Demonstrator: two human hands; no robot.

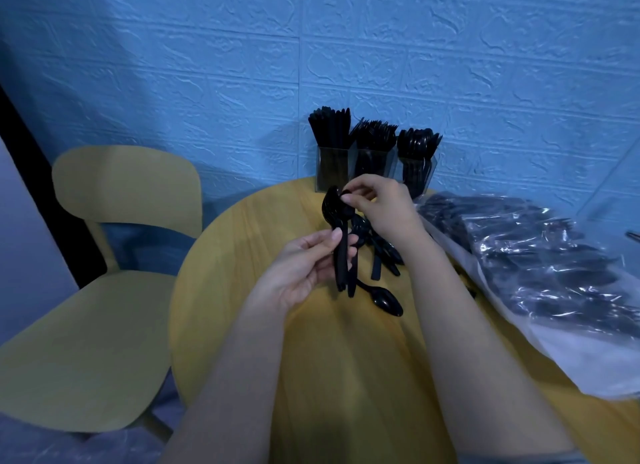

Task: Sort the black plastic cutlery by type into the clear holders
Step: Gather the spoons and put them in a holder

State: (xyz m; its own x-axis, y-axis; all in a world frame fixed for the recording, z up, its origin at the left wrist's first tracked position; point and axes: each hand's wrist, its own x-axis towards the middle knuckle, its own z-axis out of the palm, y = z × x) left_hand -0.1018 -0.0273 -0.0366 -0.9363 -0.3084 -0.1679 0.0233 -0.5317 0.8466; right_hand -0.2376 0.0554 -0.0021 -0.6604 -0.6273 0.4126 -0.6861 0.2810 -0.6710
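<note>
**A:** Above the table (242, 290), centre of view: what is each hand doing?

**B:** My left hand (301, 273) grips a bundle of spoons (341, 256) by the handles, thumb across the front, fingers curled behind, bowls up. My right hand (379, 207) pinches the top bowl between thumb and fingertips. I judge this to be squaring the bowls so they nest before the bundle goes in as one.

**A:** Why hold the handles low?

**B:** It leaves the bowls free for the right hand to align, and the bundle can then drop handle-first.

**A:** Where does it belong?

**B:** Three holders stand side by side at the table's far edge, against the wall (450, 65). The left holder (330, 173) has knives, the middle holder (372, 162) forks, the right holder (420, 173) spoons, all handles down. The right one is my target; it sits just behind my right hand.

**A:** What remains?

**B:** A loose pile (381, 249) lies under my hands, with a stray spoon (386, 299) nearest me. A clear bag (536, 263) of more cutlery rests on the right. A chair (114, 242) stands to the left.

**A:** Any risk?

**B:** The right holder looks nearly full, so the handles may jam.
</note>
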